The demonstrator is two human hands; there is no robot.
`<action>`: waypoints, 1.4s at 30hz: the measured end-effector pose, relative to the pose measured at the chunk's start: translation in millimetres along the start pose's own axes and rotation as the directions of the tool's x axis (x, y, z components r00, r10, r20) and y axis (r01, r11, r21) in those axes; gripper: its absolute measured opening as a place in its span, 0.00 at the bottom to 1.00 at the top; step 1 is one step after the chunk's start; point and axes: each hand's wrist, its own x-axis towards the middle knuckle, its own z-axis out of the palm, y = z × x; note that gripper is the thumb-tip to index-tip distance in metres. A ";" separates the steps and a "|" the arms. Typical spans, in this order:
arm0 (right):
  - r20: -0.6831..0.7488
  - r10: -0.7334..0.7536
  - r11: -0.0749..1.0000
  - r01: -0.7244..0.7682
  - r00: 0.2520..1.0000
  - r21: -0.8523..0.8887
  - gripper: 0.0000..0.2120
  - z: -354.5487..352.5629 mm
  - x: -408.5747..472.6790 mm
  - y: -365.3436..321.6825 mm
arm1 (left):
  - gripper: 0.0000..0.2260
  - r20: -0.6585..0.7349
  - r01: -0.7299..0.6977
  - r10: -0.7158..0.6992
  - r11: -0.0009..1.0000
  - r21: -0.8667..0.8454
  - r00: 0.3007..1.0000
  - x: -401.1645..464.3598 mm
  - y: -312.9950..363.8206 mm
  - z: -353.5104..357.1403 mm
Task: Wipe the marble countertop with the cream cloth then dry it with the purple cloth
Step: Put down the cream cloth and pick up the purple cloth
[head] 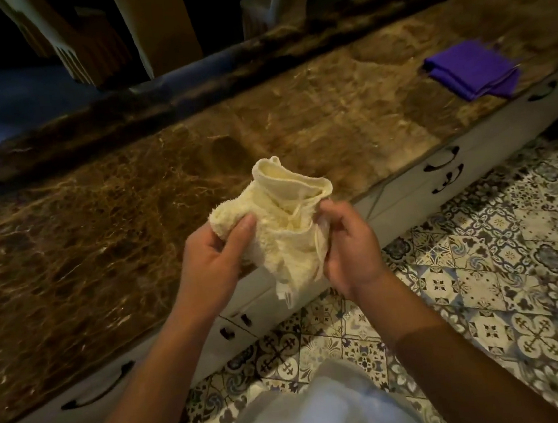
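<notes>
A bunched cream cloth (284,210) is held up above the front edge of the brown marble countertop (98,213). My left hand (213,266) grips its left side with the thumb pressed on the terry. My right hand (347,249) pinches its right side. The cloth hangs clear of the stone. A folded purple cloth (471,68) lies flat on the countertop far to the right, near the front edge, well away from both hands.
White cabinet drawers with dark handles (96,389) run below the counter edge. Patterned floor tiles (484,276) lie to the right. Behind the counter stand dim chair legs and furniture (162,27). The scene is dark.
</notes>
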 end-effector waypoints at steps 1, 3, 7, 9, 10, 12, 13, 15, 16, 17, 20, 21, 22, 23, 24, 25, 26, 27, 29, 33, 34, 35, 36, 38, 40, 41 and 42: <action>0.011 0.006 0.999 -0.005 1.000 -0.053 0.15 -9.9 -2.3 -7.9 | 0.06 -0.004 -0.017 0.017 1.000 -0.007 1.000 2.6 6.7 10.4; 0.008 0.058 0.987 -0.056 0.998 -0.150 0.26 -30.9 -6.8 -21.0 | 0.08 -0.001 -0.046 0.046 0.999 -0.009 0.999 8.7 19.0 33.3; -0.012 0.084 0.943 -0.083 0.996 -0.323 0.25 -72.9 -14.9 -43.5 | 0.08 0.008 -0.034 0.034 0.998 -0.046 0.999 20.3 28.1 77.9; -0.032 0.072 0.946 -0.078 0.997 -0.316 0.22 -87.9 -17.1 -57.5 | 0.08 0.007 -0.026 0.027 0.998 -0.064 1.000 25.6 29.4 96.5; -0.037 0.072 0.944 -0.080 0.997 -0.319 0.22 -94.3 -17.9 -65.0 | 0.08 0.014 -0.022 0.023 0.997 -0.077 1.000 28.2 29.6 105.1; -0.038 0.064 0.930 -0.074 0.997 -0.360 0.20 -107.2 -17.4 -80.2 | 0.08 0.035 -0.007 0.010 0.995 -0.100 0.999 33.9 30.4 122.4; -0.036 0.060 0.922 -0.069 0.998 -0.382 0.18 -113.4 -16.8 -88.1 | 0.08 0.047 0.011 -0.007 0.994 -0.105 0.999 37.1 29.9 130.9; -0.051 0.061 0.909 -0.077 0.997 -0.409 0.13 -122.4 -14.0 -103.2 | 0.08 0.075 0.071 -0.063 0.991 -0.110 0.995 44.5 27.8 146.3; -0.078 0.056 0.902 -0.084 0.995 -0.423 0.11 -125.8 -11.7 -111.2 | 0.08 0.086 0.105 -0.095 0.988 -0.111 0.992 49.2 26.2 153.4; -0.113 0.042 0.893 -0.088 0.993 -0.441 0.10 -129.1 -8.7 -118.6 | 0.08 0.094 0.140 -0.130 0.984 -0.112 0.987 54.1 23.7 159.6; -0.149 -0.041 0.855 -0.042 0.988 -0.517 0.07 -135.0 2.1 -141.9 | 0.09 0.122 0.255 -0.238 0.956 -0.147 0.964 71.3 12.6 173.7; -0.140 -0.072 0.843 -0.015 0.988 -0.538 0.06 -137.1 6.4 -148.5 | 0.09 0.136 0.294 -0.274 0.942 -0.161 0.952 77.8 8.8 177.4; -0.133 -0.100 0.832 0.010 0.986 -0.555 0.06 -138.5 10.4 -154.8 | 0.09 0.153 0.330 -0.305 0.927 -0.177 0.940 84.5 5.6 180.6; -0.123 -0.126 0.827 0.036 0.984 -0.561 0.07 -139.1 14.6 -161.1 | 0.08 0.173 0.360 -0.329 0.912 -0.196 0.928 91.4 2.6 184.5; -0.113 -0.148 0.829 0.061 0.983 -0.556 0.07 -139.4 19.3 -166.5 | 0.08 0.192 0.382 -0.345 0.899 -0.215 0.919 98.5 -0.4 188.1; -0.101 -0.165 0.833 0.084 0.981 -0.546 0.07 -139.4 24.5 -171.3 | 0.08 0.215 0.396 -0.349 0.888 -0.236 0.912 106.3 -4.3 191.1; -0.087 -0.181 0.837 0.107 0.980 -0.537 0.07 -139.4 30.9 -175.5 | 0.10 0.251 0.407 -0.346 0.876 -0.259 0.904 114.6 -7.9 194.4; -0.079 -0.196 0.843 0.127 0.977 -0.522 0.08 -138.0 37.6 -179.7 | 0.14 0.295 0.421 -0.338 0.861 -0.287 0.894 123.1 -12.9 197.6; -0.071 -0.211 0.861 0.151 0.975 -0.486 0.08 -136.8 53.1 -190.0 | 0.19 0.360 0.437 -0.324 0.848 -0.299 0.875 140.8 -22.4 203.3; -0.107 -0.230 0.889 0.165 0.967 -0.427 0.12 -133.9 91.6 -213.3 | 0.28 0.466 0.519 -0.392 0.836 -0.181 0.793 177.8 -31.9 216.8; -0.118 -0.240 0.901 0.176 0.963 -0.396 0.13 -134.9 100.7 -218.1 | 0.33 0.508 0.549 -0.404 0.819 -0.170 0.761 187.4 -35.5 219.4; -0.131 -0.241 0.916 0.181 0.962 -0.357 0.13 -135.1 107.9 -222.7 | 0.36 0.542 0.558 -0.395 0.812 -0.173 0.742 196.5 -39.2 222.0; -0.141 -0.239 0.929 0.183 0.961 -0.321 0.11 -136.3 113.8 -226.8 | 0.38 0.565 0.558 -0.374 0.807 -0.192 0.735 205.2 -42.2 224.5; -0.160 -0.217 0.943 0.165 0.963 -0.288 0.07 -142.6 123.3 -232.8 | 0.38 0.597 0.583 -0.351 0.773 -0.250 0.721 224.0 -47.0 229.0; -0.188 -0.193 0.937 0.125 0.963 -0.325 0.08 -148.8 132.5 -235.4 | 0.32 0.613 0.580 -0.330 0.771 -0.264 0.718 240.5 -49.7 233.5; -0.214 -0.192 0.923 0.102 0.958 -0.370 0.08 -153.8 137.6 -236.5 | 0.27 0.608 0.562 -0.319 0.785 -0.260 0.727 246.7 -50.4 235.8; -0.240 -0.200 0.904 0.084 0.950 -0.420 0.08 -159.0 142.2 -238.7 | 0.24 0.600 0.550 -0.311 0.793 -0.264 0.737 251.8 -50.1 238.2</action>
